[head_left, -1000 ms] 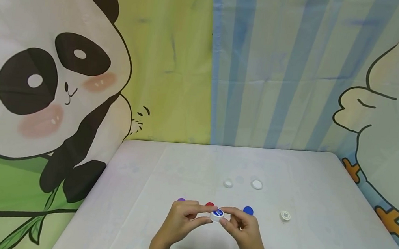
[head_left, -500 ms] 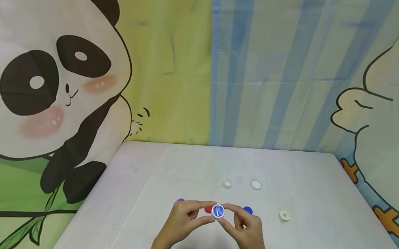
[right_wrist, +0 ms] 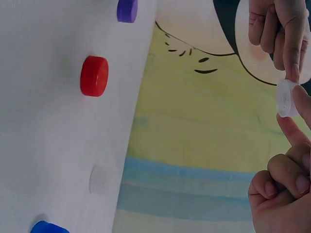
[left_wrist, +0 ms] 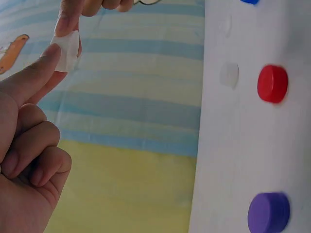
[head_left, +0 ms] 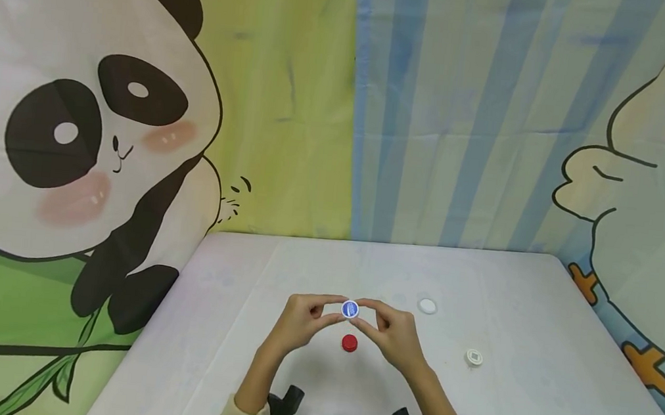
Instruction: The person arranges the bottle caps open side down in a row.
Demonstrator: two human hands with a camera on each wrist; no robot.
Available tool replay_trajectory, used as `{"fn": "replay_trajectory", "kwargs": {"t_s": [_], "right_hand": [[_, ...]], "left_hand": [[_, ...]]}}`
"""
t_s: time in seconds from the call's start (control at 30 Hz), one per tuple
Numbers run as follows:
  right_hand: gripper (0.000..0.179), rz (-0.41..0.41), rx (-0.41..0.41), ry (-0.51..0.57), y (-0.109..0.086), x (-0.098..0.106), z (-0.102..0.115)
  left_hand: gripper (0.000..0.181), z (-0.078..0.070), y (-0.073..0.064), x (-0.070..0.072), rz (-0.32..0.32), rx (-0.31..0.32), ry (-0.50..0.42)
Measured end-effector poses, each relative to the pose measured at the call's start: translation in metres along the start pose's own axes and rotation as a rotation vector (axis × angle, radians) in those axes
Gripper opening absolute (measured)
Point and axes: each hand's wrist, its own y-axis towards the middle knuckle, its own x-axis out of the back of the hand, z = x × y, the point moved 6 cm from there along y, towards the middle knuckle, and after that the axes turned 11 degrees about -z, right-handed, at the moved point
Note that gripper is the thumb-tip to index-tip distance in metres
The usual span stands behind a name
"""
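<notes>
A white bottle cap with a blue printed top [head_left: 350, 309] is held up above the table, its printed face toward the head camera. My left hand [head_left: 301, 320] pinches it from the left between thumb and index finger. From the right, my right hand [head_left: 389, 331] pinches the same cap with thumb and index finger. The other fingers of both hands are curled. Both wrist views show this cap side-on, as a pale disc [left_wrist: 68, 51] between the fingertips. Below the hands a red bottle cap [head_left: 349, 343] lies on the table.
On the white table [head_left: 224, 356] a purple cap [left_wrist: 268, 213] and a blue cap [right_wrist: 49, 227] lie either side of the red one, hidden in the head view. A white ring-like cap [head_left: 427, 306] and a cream cap [head_left: 474, 357] lie to the right. Printed curtains [head_left: 465, 114] stand behind.
Both hands have raised the white cap forward and slightly left, away from the body. Its printed face has tipped toward the head camera. The red cap is now uncovered; purple and blue are covered.
</notes>
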Motion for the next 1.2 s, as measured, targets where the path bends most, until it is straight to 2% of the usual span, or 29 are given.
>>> {"fn": "replay_trajectory", "kwargs": {"t_s": [0.13, 0.27, 0.43, 0.57, 0.77, 0.87, 1.03, 1.2], "right_hand": [[0.028, 0.046, -0.034, -0.043, 0.019, -0.024, -0.026], [0.032, 0.129, -0.111, -0.122, 0.028, -0.049, -0.053], [0.035, 0.251, -0.194, -0.191, 0.023, -0.074, -0.079], [0.033, 0.326, -0.217, -0.226, 0.015, -0.086, -0.092], [0.027, 0.377, -0.218, -0.268, 0.010, -0.094, -0.099], [0.026, 0.374, -0.222, -0.295, 0.011, -0.095, -0.101], [0.028, 0.375, -0.183, -0.331, 0.013, -0.100, -0.102], [0.026, 0.386, -0.187, -0.343, 0.013, -0.103, -0.104]], "left_hand": [[0.027, 0.034, 0.021, -0.001, 0.034, 0.017, 0.074], [0.028, 0.063, 0.032, -0.006, 0.073, 0.019, 0.192], [0.028, 0.097, 0.031, -0.015, 0.142, 0.066, 0.297], [0.028, 0.118, 0.024, -0.025, 0.204, 0.069, 0.318], [0.026, 0.130, 0.020, -0.033, 0.242, 0.091, 0.328], [0.026, 0.132, 0.022, -0.036, 0.240, 0.089, 0.365], [0.024, 0.134, 0.023, -0.037, 0.227, 0.084, 0.427], [0.022, 0.133, 0.022, -0.038, 0.214, 0.101, 0.455]]}}
